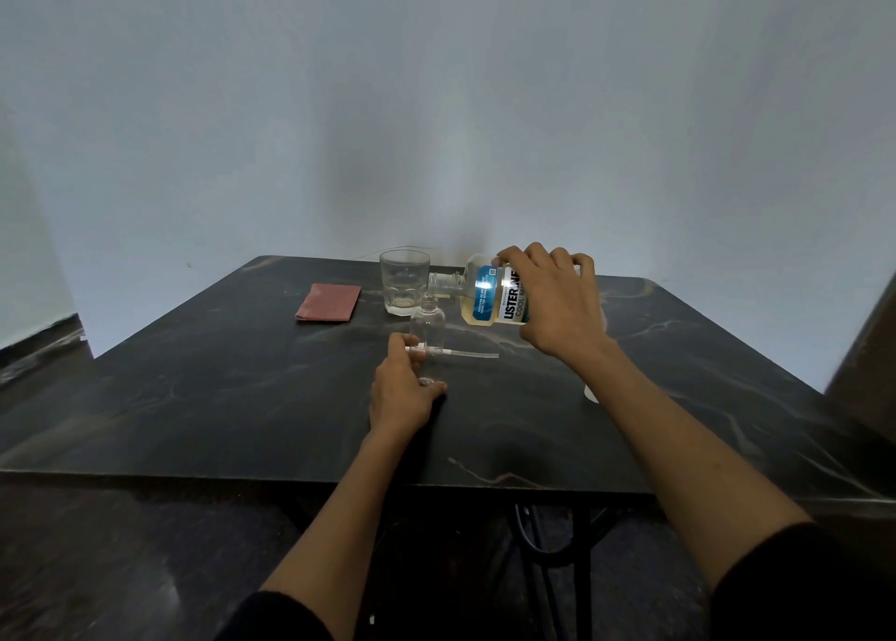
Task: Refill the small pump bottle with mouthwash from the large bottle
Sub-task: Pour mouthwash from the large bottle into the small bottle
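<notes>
With right hand (557, 301) gripping the tipped clear labelled mouthwash bottle (489, 296) and left hand (402, 393) steadying the small clear bottle (427, 330), its narrow neck risks spillage.

glass tumbler (404, 281) — upright | red cloth (328, 302) — folded, left | dark table (194, 374)
</notes>
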